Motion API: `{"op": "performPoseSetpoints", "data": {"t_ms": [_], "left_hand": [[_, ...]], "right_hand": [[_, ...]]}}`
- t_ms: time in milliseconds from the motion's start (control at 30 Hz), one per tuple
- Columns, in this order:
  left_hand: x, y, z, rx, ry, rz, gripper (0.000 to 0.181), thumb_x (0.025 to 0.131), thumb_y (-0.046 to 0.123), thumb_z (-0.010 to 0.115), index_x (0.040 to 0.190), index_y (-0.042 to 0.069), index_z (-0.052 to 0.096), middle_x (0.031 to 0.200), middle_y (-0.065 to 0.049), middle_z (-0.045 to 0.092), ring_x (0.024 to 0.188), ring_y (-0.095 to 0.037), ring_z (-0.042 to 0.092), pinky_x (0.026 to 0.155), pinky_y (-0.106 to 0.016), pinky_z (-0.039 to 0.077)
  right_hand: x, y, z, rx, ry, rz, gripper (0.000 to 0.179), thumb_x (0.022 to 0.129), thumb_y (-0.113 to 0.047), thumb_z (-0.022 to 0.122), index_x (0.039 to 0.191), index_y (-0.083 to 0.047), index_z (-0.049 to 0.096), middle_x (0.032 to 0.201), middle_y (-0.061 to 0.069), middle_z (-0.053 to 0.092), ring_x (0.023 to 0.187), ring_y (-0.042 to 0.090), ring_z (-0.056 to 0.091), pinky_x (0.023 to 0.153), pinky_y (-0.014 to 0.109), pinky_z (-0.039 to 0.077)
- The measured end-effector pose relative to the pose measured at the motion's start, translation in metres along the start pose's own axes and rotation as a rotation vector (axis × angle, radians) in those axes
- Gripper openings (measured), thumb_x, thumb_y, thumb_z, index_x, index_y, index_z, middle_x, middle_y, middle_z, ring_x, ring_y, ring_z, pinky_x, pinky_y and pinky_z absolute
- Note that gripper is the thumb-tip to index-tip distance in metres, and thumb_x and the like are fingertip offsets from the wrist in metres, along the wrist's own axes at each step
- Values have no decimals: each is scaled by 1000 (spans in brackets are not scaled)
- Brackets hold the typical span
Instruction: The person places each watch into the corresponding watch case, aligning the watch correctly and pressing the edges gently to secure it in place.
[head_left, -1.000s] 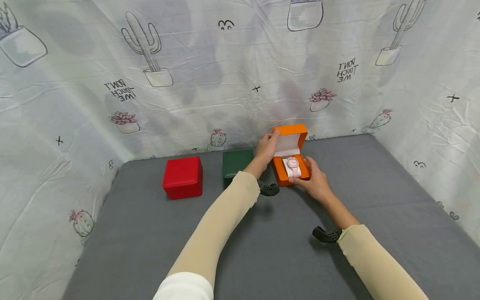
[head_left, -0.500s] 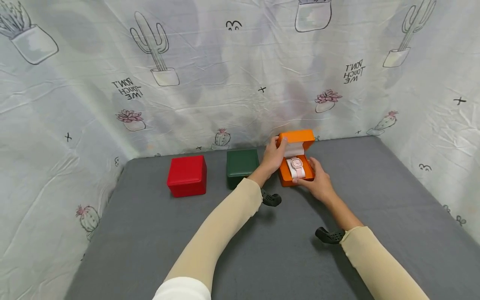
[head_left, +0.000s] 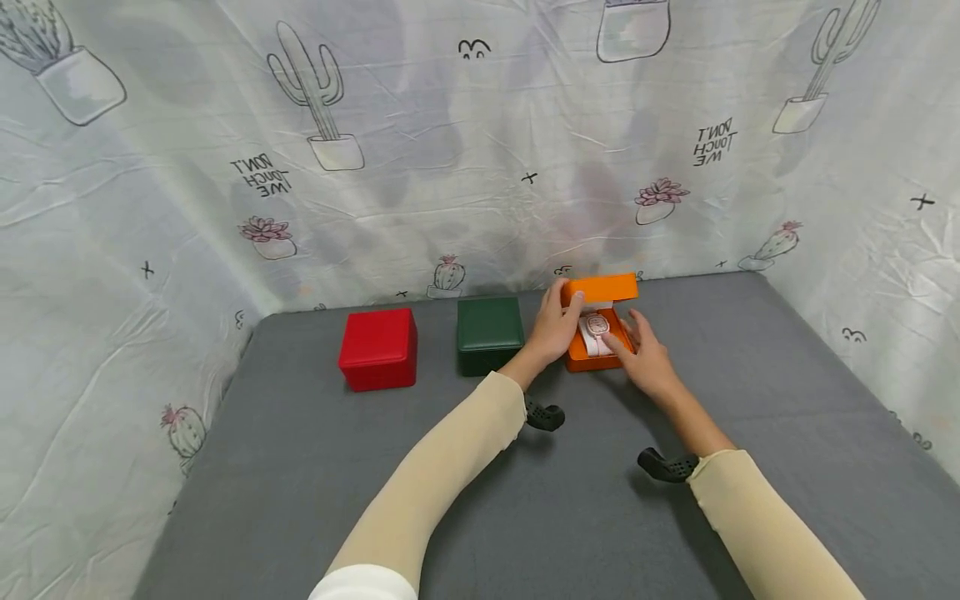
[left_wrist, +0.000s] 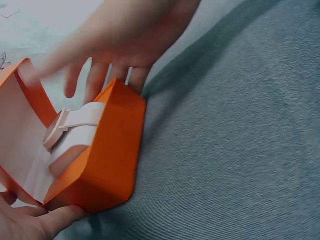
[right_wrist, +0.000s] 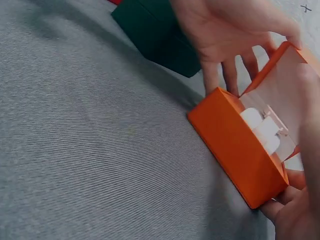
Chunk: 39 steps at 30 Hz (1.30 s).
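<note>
An orange watch box [head_left: 592, 364] stands on the grey table with its lid [head_left: 600, 288] tilted partway down. Inside, a pale pink watch [head_left: 597, 325] wraps a white cushion [right_wrist: 261, 131]. My left hand [head_left: 555, 323] holds the lid at its left corner, thumb at the lid's edge and fingers down the box's left side. At the box's right side, my right hand [head_left: 648, 360] has its fingers alongside the wall. Its thumb is extended over the box's opening near the watch, blurred in the left wrist view.
To the left of the orange box stand a closed green box [head_left: 489, 333] and a closed red box [head_left: 378, 348]. A cactus-print curtain [head_left: 420, 208] hangs along the table's back and sides. Black wrist devices [head_left: 666, 467] sit on both forearms.
The orange lid has swung forward and down with my left hand on it. My right thumb has lifted off the box's front edge to above the opening. The head view has shifted slightly.
</note>
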<state>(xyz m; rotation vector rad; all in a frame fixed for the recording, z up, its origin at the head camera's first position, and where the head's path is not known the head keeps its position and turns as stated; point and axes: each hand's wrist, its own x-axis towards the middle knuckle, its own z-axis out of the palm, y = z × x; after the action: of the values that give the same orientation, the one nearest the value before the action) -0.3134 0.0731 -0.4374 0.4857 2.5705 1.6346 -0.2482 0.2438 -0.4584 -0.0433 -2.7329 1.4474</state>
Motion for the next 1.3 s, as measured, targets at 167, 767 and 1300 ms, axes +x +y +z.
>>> {"op": "performPoseSetpoints", "data": {"t_ms": [167, 767, 1300], "left_hand": [[-5, -3, 0, 20, -16, 41, 53, 103, 47, 34, 150, 24, 24, 160, 0, 21, 135, -24, 41, 113, -43, 36], [-31, -16, 5, 106, -62, 134, 54, 103, 39, 36, 152, 23, 19, 164, 5, -3, 146, -26, 29, 117, -46, 31], [-41, -20, 3, 122, -115, 148, 61, 93, 21, 42, 150, 17, 20, 164, 6, -7, 149, -20, 20, 118, -41, 29]], "right_hand": [[0, -3, -4, -1, 36, 31, 73, 102, -55, 19, 156, -8, 6, 155, 23, 29, 146, 42, 19, 118, 59, 15], [-1, -5, -5, 321, -19, 65, 78, 100, -58, 13, 155, -4, 5, 155, 33, 18, 144, 45, 23, 115, 60, 24], [1, -1, -6, 315, -28, 128, 59, 104, -33, 21, 153, 0, 19, 158, 25, 19, 142, 39, 26, 116, 55, 26]]}}
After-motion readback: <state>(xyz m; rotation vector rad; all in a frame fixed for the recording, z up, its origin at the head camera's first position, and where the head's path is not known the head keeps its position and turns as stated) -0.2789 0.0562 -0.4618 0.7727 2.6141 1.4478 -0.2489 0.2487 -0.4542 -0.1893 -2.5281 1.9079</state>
